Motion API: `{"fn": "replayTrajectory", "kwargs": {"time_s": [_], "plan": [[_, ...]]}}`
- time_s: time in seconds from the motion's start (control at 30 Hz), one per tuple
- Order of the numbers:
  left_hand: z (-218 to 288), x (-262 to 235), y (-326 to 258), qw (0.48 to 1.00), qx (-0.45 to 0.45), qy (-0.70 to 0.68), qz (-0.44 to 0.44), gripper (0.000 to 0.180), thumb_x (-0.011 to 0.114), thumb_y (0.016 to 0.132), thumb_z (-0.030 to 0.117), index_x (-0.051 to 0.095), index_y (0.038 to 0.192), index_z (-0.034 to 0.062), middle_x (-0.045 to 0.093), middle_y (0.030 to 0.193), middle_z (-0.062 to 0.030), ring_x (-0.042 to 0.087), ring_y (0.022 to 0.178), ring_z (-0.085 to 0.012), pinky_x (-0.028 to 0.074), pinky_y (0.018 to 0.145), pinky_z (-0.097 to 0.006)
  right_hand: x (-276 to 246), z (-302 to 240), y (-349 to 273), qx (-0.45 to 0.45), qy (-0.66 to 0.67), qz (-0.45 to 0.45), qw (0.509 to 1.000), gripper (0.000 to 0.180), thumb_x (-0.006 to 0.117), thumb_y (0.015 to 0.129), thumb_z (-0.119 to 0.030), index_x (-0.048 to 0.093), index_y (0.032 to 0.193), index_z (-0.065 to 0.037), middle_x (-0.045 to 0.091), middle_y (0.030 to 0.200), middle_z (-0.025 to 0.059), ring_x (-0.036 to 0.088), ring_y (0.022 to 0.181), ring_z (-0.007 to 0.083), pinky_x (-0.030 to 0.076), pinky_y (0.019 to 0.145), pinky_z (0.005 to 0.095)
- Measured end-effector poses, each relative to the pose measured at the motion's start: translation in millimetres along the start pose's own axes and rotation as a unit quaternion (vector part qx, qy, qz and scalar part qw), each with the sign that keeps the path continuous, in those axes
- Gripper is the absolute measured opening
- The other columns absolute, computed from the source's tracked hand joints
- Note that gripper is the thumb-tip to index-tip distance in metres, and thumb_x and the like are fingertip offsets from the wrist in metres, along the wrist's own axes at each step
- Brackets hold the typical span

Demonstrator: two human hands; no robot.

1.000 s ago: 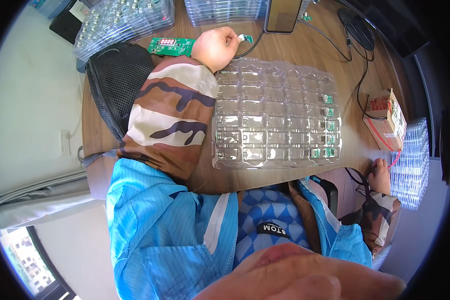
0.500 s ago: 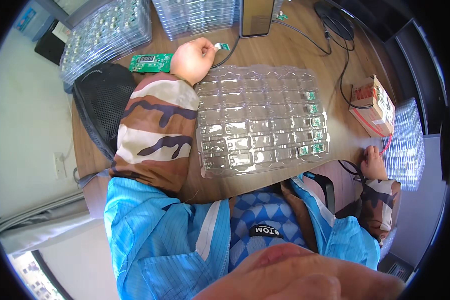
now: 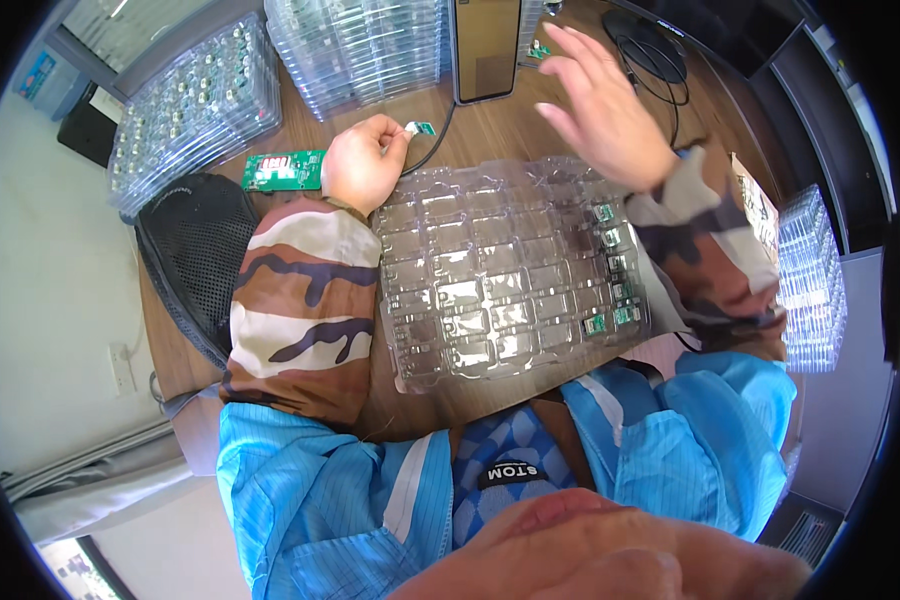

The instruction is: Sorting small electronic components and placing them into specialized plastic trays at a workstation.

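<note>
My left hand (image 3: 363, 160) is closed in a pinch on a small green circuit board (image 3: 424, 128) with a white part at its near end. Beside that wrist lies a larger green circuit board (image 3: 305, 173) whose display glows red. My right hand (image 3: 610, 115) is raised beyond the far right part of a clear plastic tray (image 3: 470, 250), its fingers spread and nothing visible in them. Its fingertips are nearest to another small green board (image 3: 538, 49) by the phone. Several small green boards (image 3: 624, 289) sit in the tray's rightmost pockets.
A phone (image 3: 486, 50) stands upright at the back. Stacks of clear trays (image 3: 360, 55) rise behind, with filled trays (image 3: 195, 105) at the left and more trays (image 3: 812, 275) at the right. A black mesh case (image 3: 195, 260) lies left. My right sleeve partly covers a cardboard box (image 3: 757, 210).
My right hand has come from the right edge beside the box up to the far side of the tray, and its fingers are spread. The larger board's display now shows red. My left hand keeps its pinch.
</note>
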State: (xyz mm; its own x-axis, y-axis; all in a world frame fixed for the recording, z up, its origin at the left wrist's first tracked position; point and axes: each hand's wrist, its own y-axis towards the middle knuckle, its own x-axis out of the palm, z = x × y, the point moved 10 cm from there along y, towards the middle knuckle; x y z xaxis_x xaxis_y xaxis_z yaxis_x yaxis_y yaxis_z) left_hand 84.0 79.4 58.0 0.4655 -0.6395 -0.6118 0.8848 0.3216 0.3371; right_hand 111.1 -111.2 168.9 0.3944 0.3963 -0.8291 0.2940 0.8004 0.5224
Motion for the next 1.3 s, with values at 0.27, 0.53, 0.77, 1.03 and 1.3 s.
{"fn": "replayTrajectory", "kwargs": {"time_s": [0.27,0.53,0.77,1.03,1.3], "plan": [[9,-10,-7,1.0,-0.013,0.01,0.008,0.015,0.061,0.074,0.024,0.061,0.074,0.0085,0.06,0.07,-0.0087,0.058,0.063,-0.0258,0.044,0.055,-0.036,6,-1,33,0.024,-0.009,0.06,0.998,0.034,0.062,0.075,-0.024,0.046,0.096,-0.003,0.032,0.13,0.0214,0.033,0.118,0.0356,0.026,0.097,0.0476],[15,-8,-7,1.0,-0.013,0.009,0.003,0.015,0.061,0.074,0.024,0.06,0.073,0.0091,0.06,0.07,-0.0076,0.058,0.061,-0.025,0.044,0.054,-0.036,14,6,39,0.035,-0.011,0.016,0.999,0.037,0.063,0.073,-0.023,0.043,0.096,-0.001,0.028,0.131,0.0259,0.028,0.12,0.0401,0.023,0.099,0.0503],[10,-5,-6,1.0,0.004,0.009,0.007,0.015,0.061,0.074,0.024,0.06,0.073,0.0092,0.06,0.07,-0.0076,0.057,0.06,-0.0249,0.044,0.054,-0.035,5,7,2,0.058,-0.032,0.007,0.998,0.033,0.062,0.076,-0.023,0.045,0.099,-0.005,0.029,0.133,0.0169,0.028,0.123,0.0341,0.024,0.1,0.0462],[6,-10,-7,0.999,0.021,0.028,0.017,0.018,0.061,0.076,0.024,0.061,0.077,0.0052,0.061,0.068,-0.0107,0.059,0.061,-0.0238,0.045,0.055,-0.032,-25,-7,-62,0.142,0.095,-0.152,0.974,0.018,0.057,0.079,-0.015,0.053,0.091,-0.002,0.055,0.107,0.0157,0.052,0.096,0.0341,0.044,0.078,0.0368],[6,-11,-7,0.999,0.016,0.046,0.013,0.021,0.06,0.076,0.028,0.062,0.077,0.0066,0.061,0.067,-0.0113,0.06,0.063,-0.0261,0.046,0.056,-0.033,-31,10,-124,0.283,0.204,-0.061,0.935,0.012,0.054,0.081,-0.004,0.054,0.092,0.002,0.059,0.097,0.0153,0.058,0.084,0.0291,0.045,0.074,0.0314]]}}
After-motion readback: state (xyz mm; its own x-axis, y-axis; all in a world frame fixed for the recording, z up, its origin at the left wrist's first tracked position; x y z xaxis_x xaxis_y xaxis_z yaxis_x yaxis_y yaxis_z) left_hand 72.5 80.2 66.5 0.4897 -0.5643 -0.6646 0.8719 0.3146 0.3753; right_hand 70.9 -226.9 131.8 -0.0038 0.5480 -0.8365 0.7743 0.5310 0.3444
